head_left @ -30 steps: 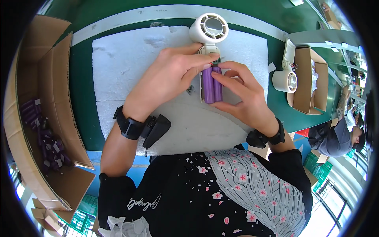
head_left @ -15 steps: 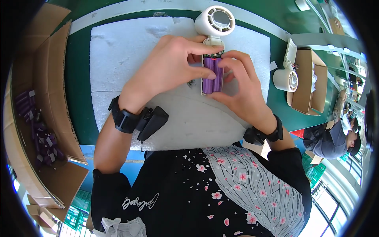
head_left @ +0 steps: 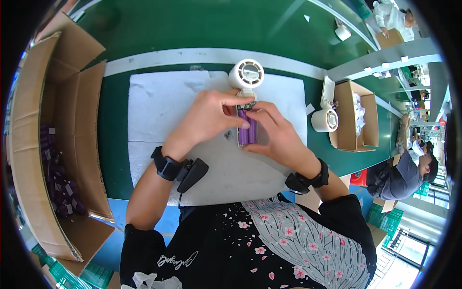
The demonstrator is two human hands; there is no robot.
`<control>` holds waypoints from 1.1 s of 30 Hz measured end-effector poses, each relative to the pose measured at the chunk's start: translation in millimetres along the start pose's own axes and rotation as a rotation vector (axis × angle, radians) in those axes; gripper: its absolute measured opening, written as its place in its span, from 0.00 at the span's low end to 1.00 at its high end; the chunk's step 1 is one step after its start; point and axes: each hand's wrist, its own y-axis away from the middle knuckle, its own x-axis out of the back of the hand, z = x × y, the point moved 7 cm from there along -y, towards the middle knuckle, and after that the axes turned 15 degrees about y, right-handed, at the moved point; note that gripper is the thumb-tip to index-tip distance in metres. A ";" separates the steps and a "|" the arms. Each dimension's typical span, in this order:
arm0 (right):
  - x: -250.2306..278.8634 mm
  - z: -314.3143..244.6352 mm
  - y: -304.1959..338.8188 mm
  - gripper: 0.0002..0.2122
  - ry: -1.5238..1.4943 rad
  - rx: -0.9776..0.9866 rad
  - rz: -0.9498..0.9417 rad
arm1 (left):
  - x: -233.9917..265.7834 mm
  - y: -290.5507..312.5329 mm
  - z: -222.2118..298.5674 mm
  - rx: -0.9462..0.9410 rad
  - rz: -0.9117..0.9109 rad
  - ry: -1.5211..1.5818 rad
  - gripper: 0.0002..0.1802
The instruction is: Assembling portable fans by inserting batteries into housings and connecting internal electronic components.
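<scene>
While lying near the middle of the white foam mat point(head_left: 159, 111), just toward its far edge, showing two purple batteries point(head_left: 247, 131) side by side in the open handle of a small white fan point(head_left: 246, 77). Pointing its round head away, close to the mat's far edge, with the handle running back toward the body. Closing over the handle from the left: left hand point(head_left: 207, 118), fingers curled, thumb and forefinger pinching at the top end of the batteries by a small circuit board. Cupping the handle from the right and below: right hand point(head_left: 276, 135), fingers bent around its side, forefinger tip meeting the left one over the batteries. Wearing black bands with a small black box on both wrists.

Leaving bare mat on the left half and along the near edge, in front of the forearms. Running beyond the mat: green table point(head_left: 192, 29), with a pale stripe just past the far edge. Standing well to the left, an open cardboard box point(head_left: 33, 144) holding more purple batteries. Sitting just off the mat's right edge, a second white fan point(head_left: 323, 120), touching another open cardboard box point(head_left: 356, 120). Working farther right, another person point(head_left: 404, 173).
</scene>
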 end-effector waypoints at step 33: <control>-9.9 289.1 -439.2 0.32 0.643 0.171 0.088 | 23.7 -14.5 3.4 -0.436 0.361 -0.198 0.05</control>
